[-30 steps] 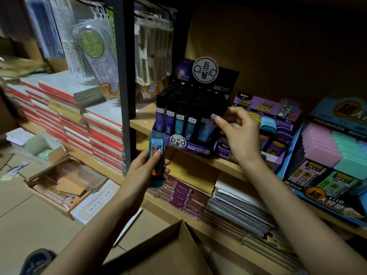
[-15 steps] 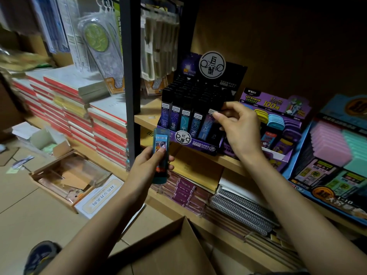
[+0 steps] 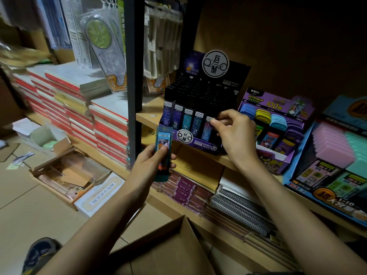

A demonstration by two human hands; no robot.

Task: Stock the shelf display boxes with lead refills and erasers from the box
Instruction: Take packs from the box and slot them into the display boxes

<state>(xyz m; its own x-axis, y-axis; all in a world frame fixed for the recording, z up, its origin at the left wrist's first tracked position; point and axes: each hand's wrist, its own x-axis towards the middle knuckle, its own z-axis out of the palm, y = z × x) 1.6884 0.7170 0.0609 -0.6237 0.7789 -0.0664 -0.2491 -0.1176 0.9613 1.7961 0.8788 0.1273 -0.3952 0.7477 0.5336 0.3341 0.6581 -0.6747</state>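
Stacks of red-edged notebooks [image 3: 111,126] sit left of the grip, just past the black shelf post [image 3: 133,76], with ruler packs [image 3: 105,52] hanging above. Spiral notebooks [image 3: 238,209] lie below it to the right, and a flat open carton [image 3: 69,173] is well off lower-left.

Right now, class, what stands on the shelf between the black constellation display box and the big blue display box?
A purple display box holding coloured cases stands there, in the head view.

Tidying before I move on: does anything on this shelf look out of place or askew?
Only the dark display box: its front row ends at the pack the right hand pinches, and the slot to its right looks dark, seemingly empty.
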